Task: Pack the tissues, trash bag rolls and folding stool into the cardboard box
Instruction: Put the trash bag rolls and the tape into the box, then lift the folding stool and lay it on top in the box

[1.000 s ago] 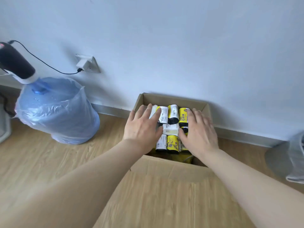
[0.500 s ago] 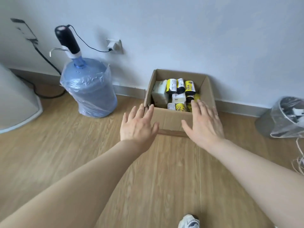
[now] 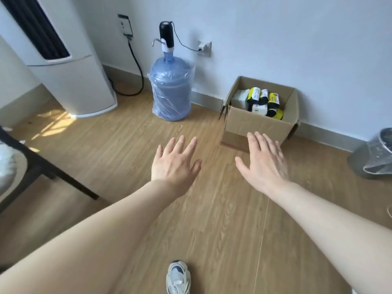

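Observation:
The open cardboard box (image 3: 250,126) stands on the wood floor against the wall, at the right of centre. Inside it lie several yellow, black and white trash bag rolls (image 3: 264,100) and a pale tissue pack (image 3: 239,99) at the left side. A yellow object shows at the box's right inner corner; the folding stool cannot be made out. My left hand (image 3: 174,164) hovers open, palm down, over the floor to the box's near left. My right hand (image 3: 263,162) is open too, fingers spread, in front of the box's near wall, holding nothing.
A blue water jug (image 3: 170,90) with a black pump stands left of the box by the wall. A white standing unit (image 3: 70,66) fills the far left. A dark chair leg (image 3: 53,168) crosses the left. A bin with a clear liner (image 3: 375,155) sits at the right. My shoe (image 3: 178,276) is below.
Both hands have come out of the box and drawn back towards me, empty. The view has pulled away and turned left, so the box now sits farther off.

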